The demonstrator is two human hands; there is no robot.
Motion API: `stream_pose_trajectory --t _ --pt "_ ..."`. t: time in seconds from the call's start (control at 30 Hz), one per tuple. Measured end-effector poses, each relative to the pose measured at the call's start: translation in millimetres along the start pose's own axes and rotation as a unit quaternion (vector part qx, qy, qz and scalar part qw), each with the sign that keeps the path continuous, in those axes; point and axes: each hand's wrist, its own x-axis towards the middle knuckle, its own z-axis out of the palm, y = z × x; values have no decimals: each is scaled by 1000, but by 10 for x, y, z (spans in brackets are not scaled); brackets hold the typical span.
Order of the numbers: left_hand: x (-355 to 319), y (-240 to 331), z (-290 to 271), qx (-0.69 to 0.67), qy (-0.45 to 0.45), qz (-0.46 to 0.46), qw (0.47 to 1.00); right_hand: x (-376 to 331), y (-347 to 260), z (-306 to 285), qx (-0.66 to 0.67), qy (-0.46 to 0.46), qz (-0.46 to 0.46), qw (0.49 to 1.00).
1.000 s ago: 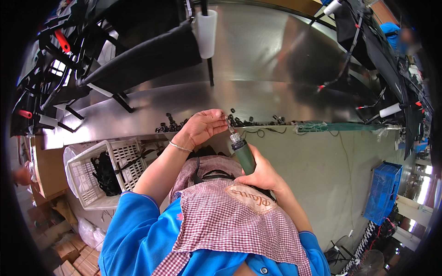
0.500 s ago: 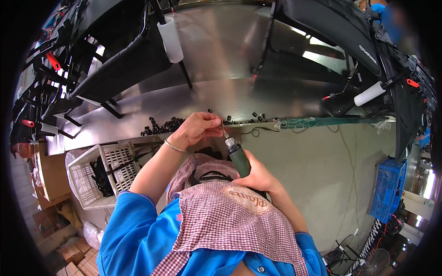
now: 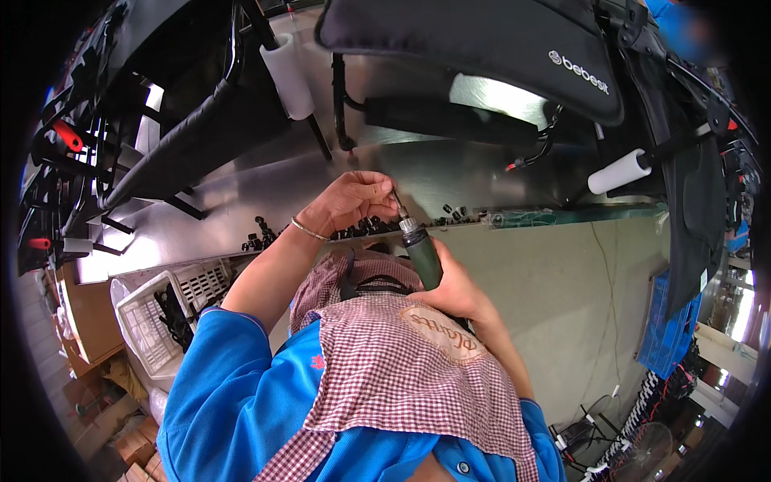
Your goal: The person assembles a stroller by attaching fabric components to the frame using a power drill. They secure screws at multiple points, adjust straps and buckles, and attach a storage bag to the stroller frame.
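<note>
One long metal desk [image 3: 434, 170]. Black fabric-and-tube frames [image 3: 482, 44] standing on it. White crate [image 3: 143, 325] below desk's near edge, leftward. Green power screwdriver [image 3: 422, 259] at desk's near edge, nose toward desk, clasped in fingers of right hand [image 3: 458, 285]. Left hand [image 3: 357, 198] above same edge. Small black fittings [image 3: 263, 238] strewn along desk's edge. Thin bit [image 3: 402, 211], tip pinched in left fingers; smaller detail unclear.

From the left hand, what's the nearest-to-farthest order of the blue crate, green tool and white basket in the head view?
1. Green tool: in the right hand, beside the left hand.
2. White basket: lower left.
3. Blue crate: far right side.
</note>
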Motion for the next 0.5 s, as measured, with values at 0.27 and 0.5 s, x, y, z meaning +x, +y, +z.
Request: stream_pose_trajectory --t 0.27,0.5 --pt "53 162 -203 16 -24 0 1000 227 -145 -14 43 -46 69 996" --pt "99 75 -378 525 117 109 836 273 17 63 125 29 5 992"
